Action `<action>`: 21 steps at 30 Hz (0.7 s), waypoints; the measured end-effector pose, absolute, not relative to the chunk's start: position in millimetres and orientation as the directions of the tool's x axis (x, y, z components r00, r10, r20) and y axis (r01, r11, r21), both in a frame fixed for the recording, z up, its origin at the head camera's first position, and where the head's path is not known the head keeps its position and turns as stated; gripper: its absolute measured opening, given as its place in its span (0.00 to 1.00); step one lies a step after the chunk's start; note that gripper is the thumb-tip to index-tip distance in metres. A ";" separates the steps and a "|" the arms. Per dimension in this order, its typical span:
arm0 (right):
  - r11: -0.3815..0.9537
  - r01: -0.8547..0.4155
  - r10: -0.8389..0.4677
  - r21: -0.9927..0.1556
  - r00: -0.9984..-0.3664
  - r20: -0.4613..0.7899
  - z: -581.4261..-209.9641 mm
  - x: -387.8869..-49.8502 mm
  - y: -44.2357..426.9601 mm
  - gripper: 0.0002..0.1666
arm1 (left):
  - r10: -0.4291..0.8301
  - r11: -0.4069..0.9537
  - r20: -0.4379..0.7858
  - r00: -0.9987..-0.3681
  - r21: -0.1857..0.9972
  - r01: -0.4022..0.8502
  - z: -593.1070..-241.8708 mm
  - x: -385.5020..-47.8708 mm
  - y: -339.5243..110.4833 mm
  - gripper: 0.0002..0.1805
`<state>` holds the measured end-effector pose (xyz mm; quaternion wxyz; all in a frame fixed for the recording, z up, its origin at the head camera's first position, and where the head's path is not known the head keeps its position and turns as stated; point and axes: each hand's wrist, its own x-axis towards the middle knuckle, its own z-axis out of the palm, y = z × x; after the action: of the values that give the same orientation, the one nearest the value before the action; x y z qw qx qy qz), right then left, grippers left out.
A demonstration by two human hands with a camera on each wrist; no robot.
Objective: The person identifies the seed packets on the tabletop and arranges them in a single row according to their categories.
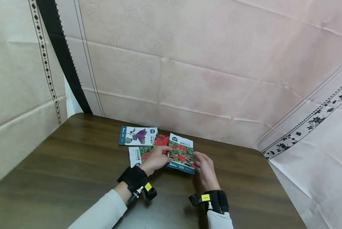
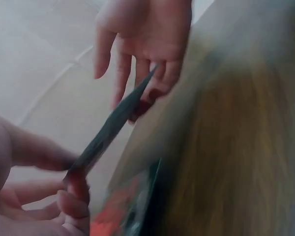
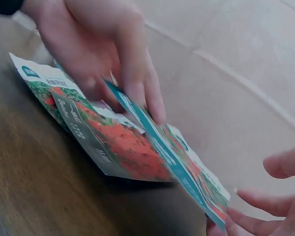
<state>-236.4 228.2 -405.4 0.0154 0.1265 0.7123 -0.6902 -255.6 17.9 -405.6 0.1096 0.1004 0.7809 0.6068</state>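
Observation:
My left hand pinches the left edge of a seed packet between thumb and fingers. The packet shows red flowers, green leaves and a blue band marked Beishu; it is held up, seen nearly edge-on in the left wrist view. At its right edge is my right hand, fingers loosely extended and thumb apart; its fingertips are at the packet's corner, and whether they touch is unclear. Under the left hand lie a red-flower packet and, overlapped by it, a white-topped red-flower packet.
A purple-flower packet lies sideways behind the others, near the back edge of the brown wooden table. Patterned pale cloth hangs right behind the table and along both sides.

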 end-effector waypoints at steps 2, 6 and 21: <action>0.053 0.177 0.161 -0.983 -0.973 -0.167 -399.9 -236.7 225.1 0.25 | 0.304 0.287 -0.034 -0.952 0.956 0.058 -400.0 -248.7 6.7 0.24; 0.120 0.135 0.115 -0.984 -0.986 -0.121 -390.3 -233.2 211.6 0.24 | 0.309 0.358 0.019 -0.951 0.924 0.135 -390.4 -233.0 -18.2 0.22; 0.470 -0.195 -0.470 -0.861 -0.881 -0.057 -378.8 -182.4 120.2 0.18 | 0.419 0.703 -0.051 -0.906 0.649 0.289 -364.8 -192.0 -139.6 0.29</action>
<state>-182.4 120.2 -378.8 0.1446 -0.1966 0.8451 -0.4756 -192.0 -139.6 -364.8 0.0977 0.1929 0.9177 0.3333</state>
